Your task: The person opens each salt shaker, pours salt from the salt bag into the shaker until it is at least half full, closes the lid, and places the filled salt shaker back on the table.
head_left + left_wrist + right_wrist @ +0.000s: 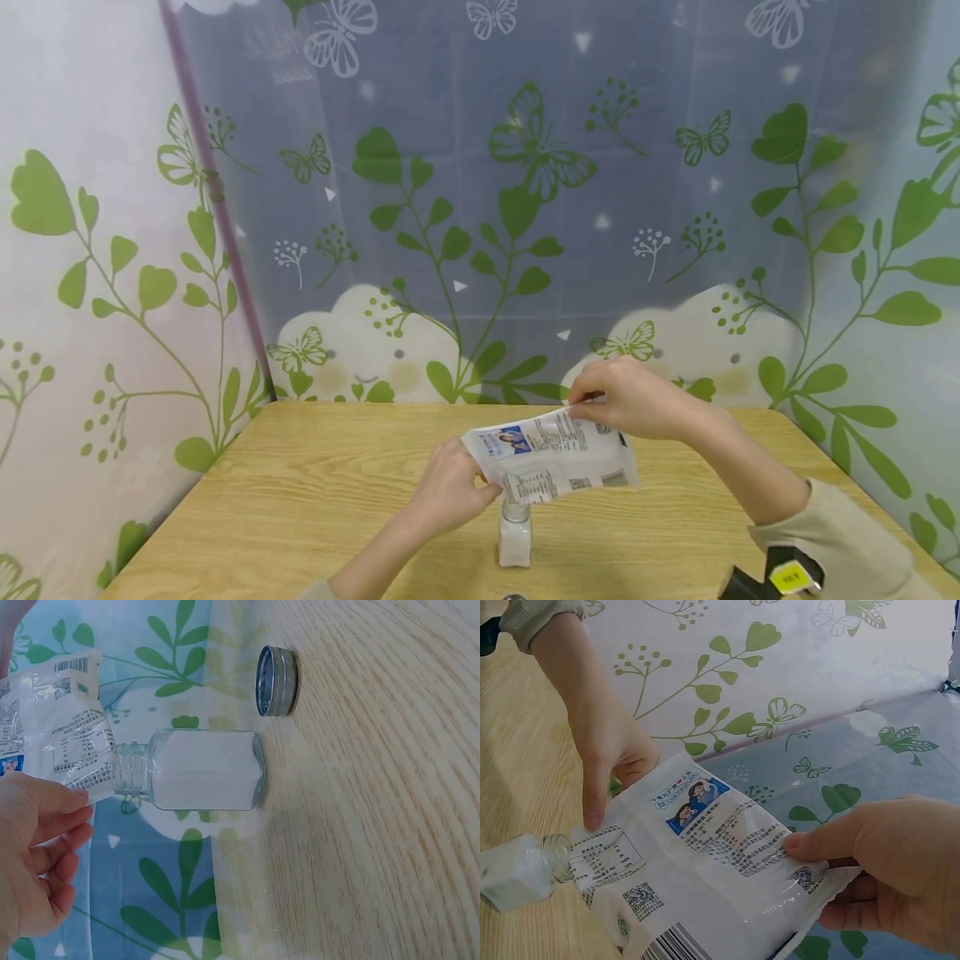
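Observation:
A white printed plastic bag (pixel 577 454) is held tilted in both hands above the wooden table. My left hand (pixel 450 492) pinches its lower left end, thumb on the printed side. Higher up, my right hand (pixel 637 400) grips the top edge near the other end. The bag's lower corner sits right at the mouth of a clear glass jar (pixel 202 769). White powder fills most of the jar, which stands upright on the table. Beside the jar lies a silver metal screw lid (pixel 277 681), its hollow side showing in the left wrist view.
The light wood table (pixel 300 500) reaches back to a blue curtain (pixel 480 208) printed with green leaves and butterflies. Pale printed curtains (pixel 112 292) hang on both sides. A black device with a yellow label (pixel 791 577) is at the right sleeve.

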Demonstrator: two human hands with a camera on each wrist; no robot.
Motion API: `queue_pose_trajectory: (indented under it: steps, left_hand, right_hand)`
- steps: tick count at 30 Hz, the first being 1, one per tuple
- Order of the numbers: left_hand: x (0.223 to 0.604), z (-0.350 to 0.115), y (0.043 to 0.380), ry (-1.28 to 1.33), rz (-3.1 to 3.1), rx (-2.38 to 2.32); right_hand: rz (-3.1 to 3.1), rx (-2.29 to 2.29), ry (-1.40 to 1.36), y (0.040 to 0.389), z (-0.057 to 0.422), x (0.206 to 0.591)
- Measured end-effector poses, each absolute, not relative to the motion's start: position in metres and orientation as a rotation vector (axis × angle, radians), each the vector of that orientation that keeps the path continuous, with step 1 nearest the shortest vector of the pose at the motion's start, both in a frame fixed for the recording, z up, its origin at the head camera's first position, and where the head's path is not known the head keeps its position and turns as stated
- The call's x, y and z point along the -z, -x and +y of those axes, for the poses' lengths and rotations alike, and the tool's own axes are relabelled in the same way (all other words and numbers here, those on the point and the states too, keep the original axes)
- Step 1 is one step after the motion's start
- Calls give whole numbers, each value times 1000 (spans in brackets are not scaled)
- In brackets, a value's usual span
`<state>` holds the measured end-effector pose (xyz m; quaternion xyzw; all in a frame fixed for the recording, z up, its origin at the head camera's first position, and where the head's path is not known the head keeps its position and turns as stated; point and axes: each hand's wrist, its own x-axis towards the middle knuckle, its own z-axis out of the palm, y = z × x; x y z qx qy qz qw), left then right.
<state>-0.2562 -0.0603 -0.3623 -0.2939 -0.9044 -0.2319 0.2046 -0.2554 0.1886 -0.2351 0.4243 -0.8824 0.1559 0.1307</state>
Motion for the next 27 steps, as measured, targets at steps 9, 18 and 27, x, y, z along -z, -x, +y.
queue_pose_trajectory:
  steps: [9, 18, 27]
  left_hand:
    - [363, -60, 257, 825, -2515, 645]
    - [364, -60, 257, 833, -2500, 648]
    - [364, -60, 257, 839, -2485, 642]
  right_hand:
    - [-2562, -456, -1231, 255, 189, 235]
    - [-2560, -463, -1241, 255, 188, 234]
    - [-2560, -458, -1230, 254, 188, 233]
